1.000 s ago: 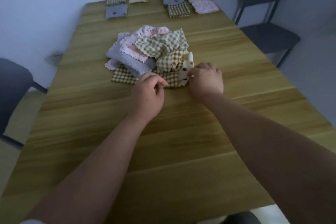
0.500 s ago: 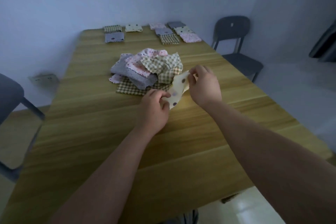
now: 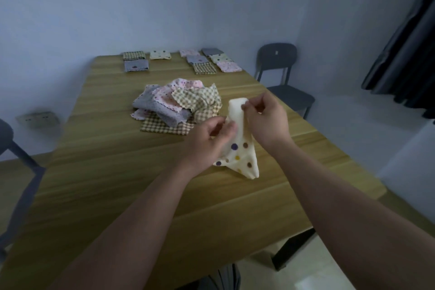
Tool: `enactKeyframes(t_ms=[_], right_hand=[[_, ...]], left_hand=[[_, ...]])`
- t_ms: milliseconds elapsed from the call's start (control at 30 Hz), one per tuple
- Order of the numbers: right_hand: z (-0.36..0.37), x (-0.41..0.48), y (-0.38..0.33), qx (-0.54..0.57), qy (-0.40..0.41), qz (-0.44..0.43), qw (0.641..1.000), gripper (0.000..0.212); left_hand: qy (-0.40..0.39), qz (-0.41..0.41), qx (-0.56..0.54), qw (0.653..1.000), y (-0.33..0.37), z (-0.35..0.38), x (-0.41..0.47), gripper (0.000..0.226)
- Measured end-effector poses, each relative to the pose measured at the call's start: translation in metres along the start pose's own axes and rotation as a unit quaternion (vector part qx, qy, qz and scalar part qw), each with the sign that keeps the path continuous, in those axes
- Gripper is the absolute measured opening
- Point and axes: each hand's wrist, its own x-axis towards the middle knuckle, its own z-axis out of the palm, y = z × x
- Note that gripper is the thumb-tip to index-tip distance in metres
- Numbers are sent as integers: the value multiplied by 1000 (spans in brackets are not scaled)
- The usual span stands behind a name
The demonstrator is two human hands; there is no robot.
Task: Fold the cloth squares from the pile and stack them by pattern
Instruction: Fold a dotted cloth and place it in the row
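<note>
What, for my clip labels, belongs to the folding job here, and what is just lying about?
Job: dotted cream cloth, held by left hand and right hand; unfolded pile; folded stacks at the far end of the table.
Lying about: dark chair beside the table; second chair at left; wall socket; dark curtain.

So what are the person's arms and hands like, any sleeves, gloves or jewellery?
No gloves on the left hand or right hand, and no ring, watch or bracelet visible. The left forearm and right forearm are bare, no sleeves in view.
</note>
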Motion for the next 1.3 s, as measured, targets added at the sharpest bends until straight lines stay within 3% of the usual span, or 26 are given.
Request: enactKeyframes(t_ms=[133, 300, 367, 433, 567, 667, 767, 834, 967, 1067, 1167, 1300], right_hand=[[-10, -5, -3, 33, -23, 24, 999, 13], [-32, -10, -12, 244, -140, 68, 957, 29], [-37, -13, -18, 279, -169, 64, 943, 38], [-41, -14, -20, 282, -192, 75, 937, 40], [-47, -14, -20, 263, -284, 113, 915, 10], [-49, -12, -17, 256, -370, 150, 880, 36], [-44, -14, -18, 215, -432, 158, 862, 27], [-39, -15, -18, 192, -421, 151, 873, 12], [-29, -12, -17, 216, -382, 160, 884, 23], [-25, -6, -17, 233, -353, 170, 890, 9], [-25, 0, -14, 251, -356, 162, 886, 36], [-28, 1, -17, 267, -377, 165, 872, 23]], left_hand=[[12, -4, 51, 999, 8, -1, 9, 32], [27, -23, -40, 999, 28, -18, 19, 33], [31, -15, -70, 997, 34, -25, 21, 29], [33, -4, -95, 995, 41, -32, 23, 29], [41, 16, -81, 996, 47, -45, 26, 30], [32, 19, -60, 997, 47, -52, 27, 23], [33, 21, -55, 998, 47, -58, 29, 6], [39, 26, -38, 998, 44, -63, 32, 10], [46, 25, -27, 998, 38, -73, 36, 8], [30, 20, -7, 999, 32, -81, 39, 10], [-2, 2, 20, 1000, 31, -86, 41, 28], [18, -3, 15, 1000, 28, -86, 44, 24]])
